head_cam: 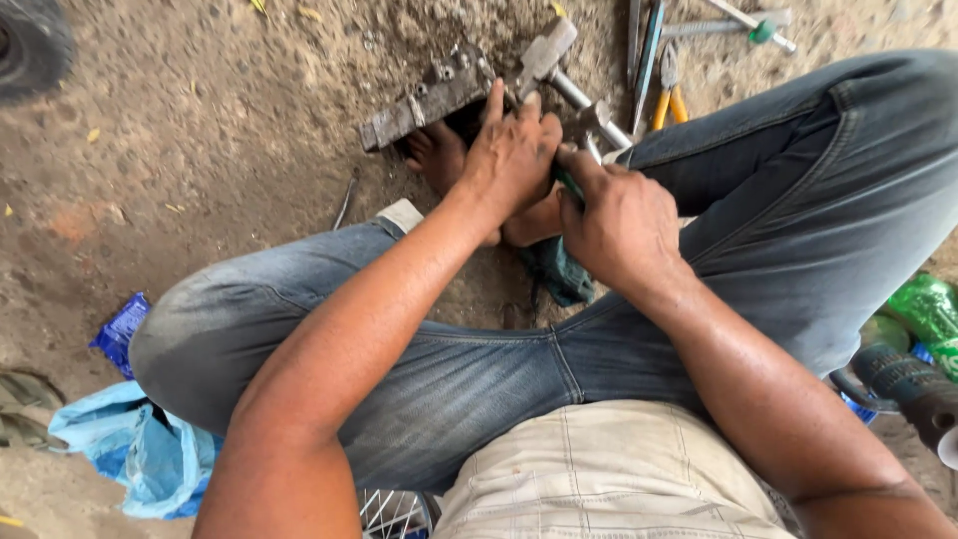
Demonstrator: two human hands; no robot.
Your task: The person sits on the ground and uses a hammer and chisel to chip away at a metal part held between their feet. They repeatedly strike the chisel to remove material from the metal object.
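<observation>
I sit cross-legged on bare dirt in blue jeans. My left hand (514, 150) presses down on a grimy metal bar with bolts (424, 103) that lies on the ground in front of my feet. My right hand (621, 222) is closed around a green-handled tool (569, 183) whose tip points at the spot under my left hand. A hammer (559, 70) with a metal shaft lies just beyond my fingers, its head by the bar's far end.
Orange-handled pliers (669, 98), flat metal tools (644, 40) and a green-tipped rod (763, 28) lie at the top right. Blue plastic bags (140, 439) sit at lower left, a tyre (30, 45) at top left, green bottles (923, 314) at right, wheel spokes (394, 514) below.
</observation>
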